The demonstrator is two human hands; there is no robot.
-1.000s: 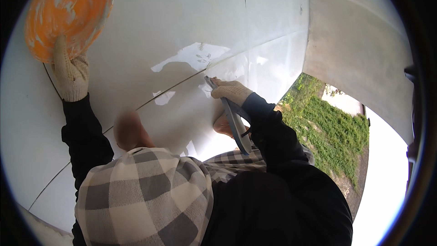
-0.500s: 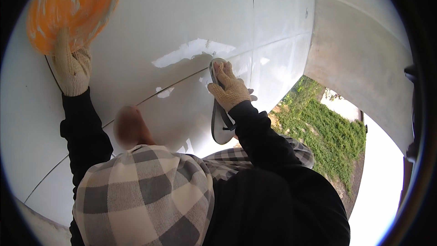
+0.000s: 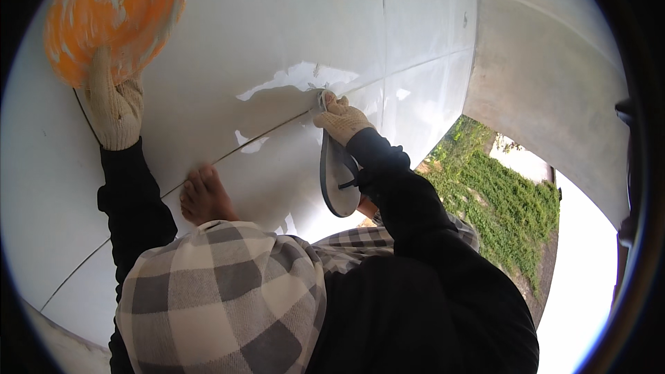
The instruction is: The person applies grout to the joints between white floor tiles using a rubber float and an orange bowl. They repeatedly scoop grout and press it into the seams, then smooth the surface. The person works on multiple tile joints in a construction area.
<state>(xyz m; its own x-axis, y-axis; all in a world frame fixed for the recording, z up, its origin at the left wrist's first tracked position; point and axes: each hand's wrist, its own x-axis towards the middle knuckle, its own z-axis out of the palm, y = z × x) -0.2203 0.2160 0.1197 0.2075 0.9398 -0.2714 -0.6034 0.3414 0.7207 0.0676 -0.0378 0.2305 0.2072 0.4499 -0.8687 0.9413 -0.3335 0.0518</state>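
My left hand, in a cream knitted glove, holds up a round orange plastic dish by its near edge, thumb on its face. Streaks of pale grey paste cover the dish. My right hand, gloved the same way, is closed round the far end of a grey flip-flop with a dark edge and dark strap. That end lies over a dark joint line in the pale tiled floor; how firmly it touches the floor I cannot tell.
My bare foot stands on the tiles left of the flip-flop. Bright patches of light lie across the floor. At right are a grey wall-like surface and green grass beyond the floor's edge. Checked cloth covers my knee.
My right hand has gone from lying flatter along the flip-flop to fingers curled round its far end. The left hand and dish have shifted slightly down and right.
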